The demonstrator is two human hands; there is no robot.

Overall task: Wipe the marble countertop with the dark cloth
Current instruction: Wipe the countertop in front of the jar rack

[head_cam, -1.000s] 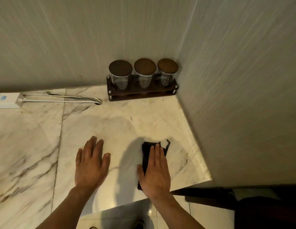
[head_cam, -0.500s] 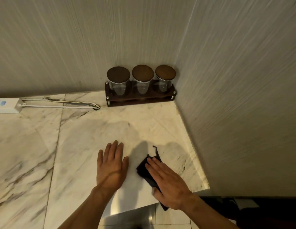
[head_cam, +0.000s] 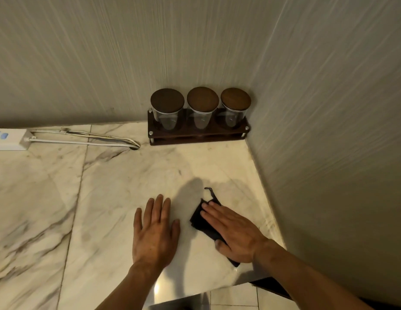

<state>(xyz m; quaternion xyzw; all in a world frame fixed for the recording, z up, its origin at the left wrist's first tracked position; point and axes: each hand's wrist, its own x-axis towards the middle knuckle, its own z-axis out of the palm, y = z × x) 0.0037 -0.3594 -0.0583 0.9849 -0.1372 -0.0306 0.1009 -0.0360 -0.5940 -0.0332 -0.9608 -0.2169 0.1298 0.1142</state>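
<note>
The dark cloth (head_cam: 200, 221) lies folded on the white, grey-veined marble countertop (head_cam: 110, 198), near its front right corner. My right hand (head_cam: 234, 231) lies flat on top of the cloth, fingers pointing up and left, and covers most of it; a thin loop of the cloth sticks out beyond the fingertips. My left hand (head_cam: 155, 231) rests palm down on the bare marble just left of the cloth, fingers spread and holding nothing.
A dark wooden rack (head_cam: 198, 134) with three lidded glass jars stands in the back corner. A white power strip (head_cam: 8, 139) and its cables (head_cam: 83, 139) lie along the back wall at left. Walls close the back and right sides; the counter's front edge is near my wrists.
My right hand turned from pointing straight ahead to pointing left, swinging the cloth with it. My left hand slid right, closer to the cloth. The view also shifted slightly.
</note>
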